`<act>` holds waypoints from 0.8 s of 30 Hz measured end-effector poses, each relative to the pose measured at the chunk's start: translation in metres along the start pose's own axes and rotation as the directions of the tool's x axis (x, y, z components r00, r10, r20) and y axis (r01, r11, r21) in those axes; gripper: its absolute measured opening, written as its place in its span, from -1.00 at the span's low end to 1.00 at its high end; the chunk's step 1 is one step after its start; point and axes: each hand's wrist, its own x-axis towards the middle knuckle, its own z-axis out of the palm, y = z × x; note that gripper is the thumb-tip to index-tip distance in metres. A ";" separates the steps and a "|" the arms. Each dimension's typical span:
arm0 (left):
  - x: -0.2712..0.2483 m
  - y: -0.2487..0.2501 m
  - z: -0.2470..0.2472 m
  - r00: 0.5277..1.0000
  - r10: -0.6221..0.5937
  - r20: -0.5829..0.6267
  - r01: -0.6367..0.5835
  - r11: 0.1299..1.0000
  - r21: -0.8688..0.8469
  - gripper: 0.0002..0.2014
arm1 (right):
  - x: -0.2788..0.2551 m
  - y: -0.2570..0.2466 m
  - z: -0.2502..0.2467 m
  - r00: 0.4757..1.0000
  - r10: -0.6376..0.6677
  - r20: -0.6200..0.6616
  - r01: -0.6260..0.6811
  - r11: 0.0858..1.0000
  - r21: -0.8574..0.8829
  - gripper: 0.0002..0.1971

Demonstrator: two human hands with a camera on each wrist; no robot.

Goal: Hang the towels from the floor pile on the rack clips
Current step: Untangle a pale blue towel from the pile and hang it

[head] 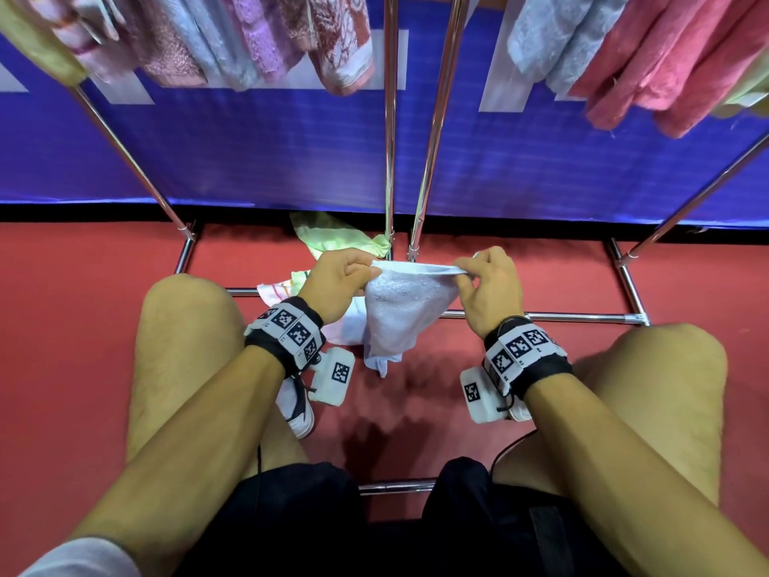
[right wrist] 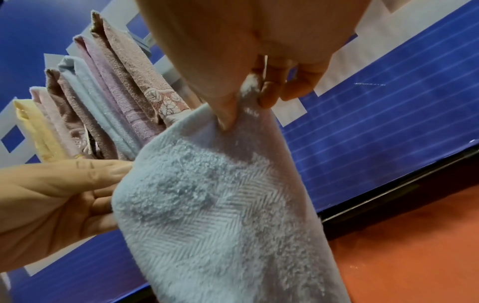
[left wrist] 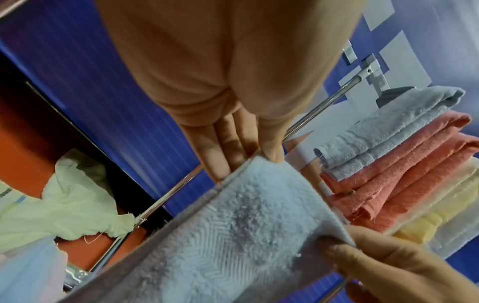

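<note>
Many towels (head: 258, 39) already hang on the rack (head: 390, 131); a few remain piled (head: 328, 237) on the far floor. Left hand (head: 339, 281) and right hand (head: 491, 287) pinch a pale blue towel (head: 399, 314) between the knees, not yet clipped.

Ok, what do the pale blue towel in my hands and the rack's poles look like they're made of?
The pale blue towel looks like cotton terry: fuzzy looped pile with a flat-woven herringbone band, matte and soft. Both the left hand and the right hand pinch its top edge. The rack poles look like chromed or polished steel tubing, given the bright mirror-like reflections.
</note>
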 end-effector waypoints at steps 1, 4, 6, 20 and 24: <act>0.000 0.000 0.001 1.000 0.009 -0.001 -0.009 1.000 0.009 -0.87 | -0.002 -0.002 0.001 0.998 -0.033 -0.054 0.035 0.999 0.035 -0.77; 0.001 -0.004 0.000 1.000 0.027 0.006 -0.027 0.998 0.065 -0.86 | -0.006 -0.010 0.005 0.983 -0.105 -0.150 0.119 0.989 0.084 -0.75; 0.001 -0.007 -0.002 0.999 0.040 0.012 -0.041 0.993 0.108 -0.84 | -0.005 -0.011 0.005 0.982 -0.116 -0.146 0.130 0.987 0.089 -0.78; 0.005 -0.014 -0.008 0.997 0.056 -0.053 -0.045 0.982 0.186 -0.85 | -0.001 0.004 0.006 0.931 0.147 0.335 -0.130 0.989 -0.072 -0.77; 0.008 -0.013 -0.013 0.997 0.050 -0.061 -0.036 0.978 0.205 -0.89 | 0.005 0.006 -0.002 0.935 0.187 0.301 -0.217 0.974 0.070 -0.84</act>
